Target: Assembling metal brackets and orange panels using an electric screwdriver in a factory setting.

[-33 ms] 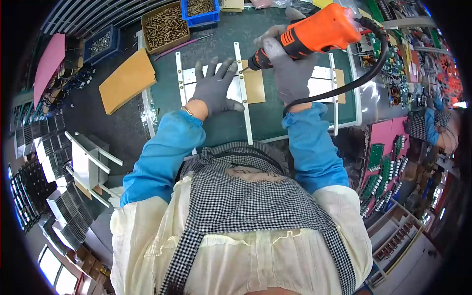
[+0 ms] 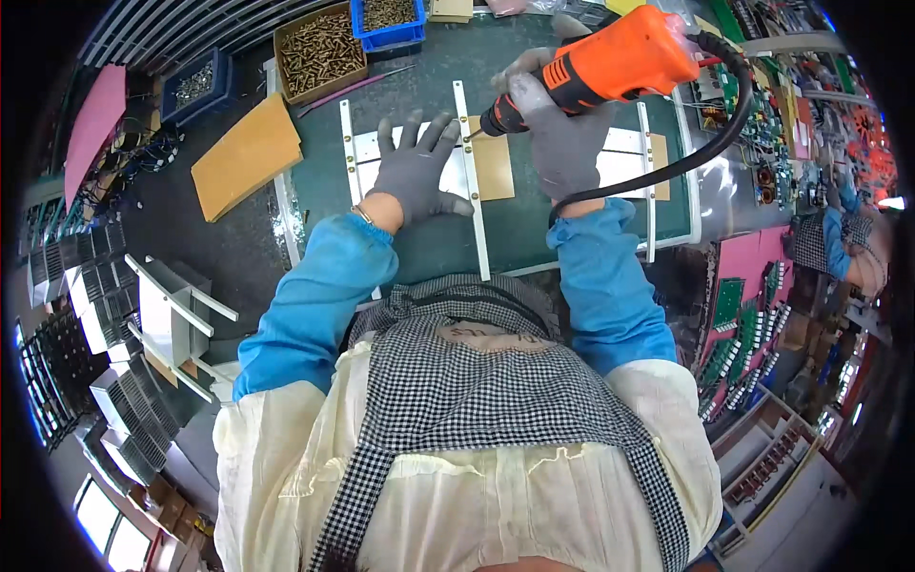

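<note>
My left hand (image 2: 419, 173), in a grey glove, lies with fingers spread on a white metal plate (image 2: 367, 148) between two white metal strips. Brass-coloured screws sit along both strips. In my right hand (image 2: 569, 143), also gloved, is an orange and black electric screwdriver (image 2: 620, 59), held tilted. Its bit points down left at the right-hand strip (image 2: 472, 181), by a screw close to my left fingertips. A tan board (image 2: 493, 167) lies under that strip. Behind my right wrist is another white plate (image 2: 624, 143) with its own strip (image 2: 649, 181). A black cord (image 2: 681, 164) runs over my right wrist.
A cardboard box of brass screws (image 2: 322, 52), a blue bin of screws (image 2: 389, 21) and another blue bin (image 2: 197, 86) stand at the back left. Tan boards (image 2: 248, 157) lie left. Circuit boards (image 2: 729, 303) lie on the right, where another person (image 2: 839, 243) is at the edge.
</note>
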The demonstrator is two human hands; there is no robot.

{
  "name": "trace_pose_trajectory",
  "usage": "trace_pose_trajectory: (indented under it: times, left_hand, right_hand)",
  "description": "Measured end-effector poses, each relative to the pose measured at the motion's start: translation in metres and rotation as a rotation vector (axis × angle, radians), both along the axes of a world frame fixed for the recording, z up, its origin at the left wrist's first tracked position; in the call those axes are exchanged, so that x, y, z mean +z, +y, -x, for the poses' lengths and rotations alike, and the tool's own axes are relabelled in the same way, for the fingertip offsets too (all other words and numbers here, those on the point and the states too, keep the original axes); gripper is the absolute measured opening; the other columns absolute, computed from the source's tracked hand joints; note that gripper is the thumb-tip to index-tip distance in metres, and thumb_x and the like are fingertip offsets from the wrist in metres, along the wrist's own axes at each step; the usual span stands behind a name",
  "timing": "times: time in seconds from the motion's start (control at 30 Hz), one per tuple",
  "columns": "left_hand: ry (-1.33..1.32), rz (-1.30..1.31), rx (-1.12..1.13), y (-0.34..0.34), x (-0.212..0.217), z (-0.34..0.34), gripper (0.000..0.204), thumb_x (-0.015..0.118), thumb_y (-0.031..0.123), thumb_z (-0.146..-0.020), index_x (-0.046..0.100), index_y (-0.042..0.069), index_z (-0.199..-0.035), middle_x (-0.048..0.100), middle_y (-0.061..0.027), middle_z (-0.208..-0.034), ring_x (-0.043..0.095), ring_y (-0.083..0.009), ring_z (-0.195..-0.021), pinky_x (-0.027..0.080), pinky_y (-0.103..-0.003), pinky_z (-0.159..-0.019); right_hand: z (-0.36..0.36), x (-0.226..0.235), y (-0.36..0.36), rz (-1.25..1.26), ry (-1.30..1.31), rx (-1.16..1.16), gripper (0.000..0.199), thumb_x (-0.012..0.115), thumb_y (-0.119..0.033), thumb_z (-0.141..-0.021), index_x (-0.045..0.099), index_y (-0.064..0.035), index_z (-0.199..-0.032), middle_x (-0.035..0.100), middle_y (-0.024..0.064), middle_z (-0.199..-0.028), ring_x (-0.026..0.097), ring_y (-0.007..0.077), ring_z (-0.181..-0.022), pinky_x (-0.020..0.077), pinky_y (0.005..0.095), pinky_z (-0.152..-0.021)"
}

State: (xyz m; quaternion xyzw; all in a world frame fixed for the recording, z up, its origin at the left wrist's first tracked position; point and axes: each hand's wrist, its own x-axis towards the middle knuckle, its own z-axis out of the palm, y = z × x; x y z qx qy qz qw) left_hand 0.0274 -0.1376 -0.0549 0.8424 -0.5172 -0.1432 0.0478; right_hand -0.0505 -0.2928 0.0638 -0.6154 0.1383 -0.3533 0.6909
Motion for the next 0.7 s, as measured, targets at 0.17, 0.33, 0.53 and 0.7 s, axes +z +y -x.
trace_pose_trajectory:
  times: [0.17, 0.33, 0.53, 0.7]
  left_hand:
    - [0.02, -0.009, -0.002, -0.001, 0.005, 0.0, 0.124, 0.073, 0.076, -0.056, 0.03, 0.012, -0.154, 0.028, -0.0054, -0.16, 0.017, -0.0372, -0.149, 0.001, -0.066, -0.115]
    - [0.047, -0.093, -0.001, -0.003, 0.009, -0.001, 0.125, 0.073, 0.075, -0.056, 0.029, 0.012, -0.154, 0.028, -0.005, -0.16, 0.018, -0.0368, -0.148, 0.001, -0.066, -0.115]
    - [0.046, -0.03, 0.002, -0.002, 0.009, -0.001, 0.124, 0.074, 0.074, -0.056, 0.029, 0.012, -0.154, 0.028, -0.0048, -0.16, 0.018, -0.0365, -0.149, -0.001, -0.066, -0.115]
    - [0.022, -0.073, 0.005, -0.002, 0.012, 0.0, 0.123, 0.075, 0.072, -0.057, 0.029, 0.013, -0.154, 0.028, -0.0048, -0.16, 0.018, -0.0366, -0.149, 0.0, -0.066, -0.115]
  right_hand:
    - [-0.003, -0.001, -0.006, 0.134, 0.025, 0.361, 0.064, 0.064, 0.005, -0.077, 0.04, 0.0031, -0.137, 0.065, 0.0058, -0.088, 0.065, 0.017, -0.079, 0.0554, 0.0322, -0.076]
    - [-0.019, -0.004, -0.002, 0.256, 0.086, 0.253, 0.037, 0.072, -0.001, -0.072, 0.057, -0.0014, -0.106, 0.064, 0.0028, -0.08, 0.062, 0.0123, -0.074, 0.0521, 0.0284, -0.068]
    - [-0.023, -0.002, 0.0, 0.165, 0.036, 0.209, 0.016, 0.075, -0.006, -0.077, 0.063, -0.0043, -0.087, 0.063, 0.0006, -0.073, 0.061, 0.0103, -0.065, 0.051, 0.0263, -0.058]
    - [-0.022, 0.002, 0.005, 0.092, 0.081, 0.256, 0.012, 0.073, -0.005, -0.078, 0.064, -0.0042, -0.085, 0.064, 0.001, -0.075, 0.061, 0.01, -0.067, 0.0517, 0.026, -0.06]
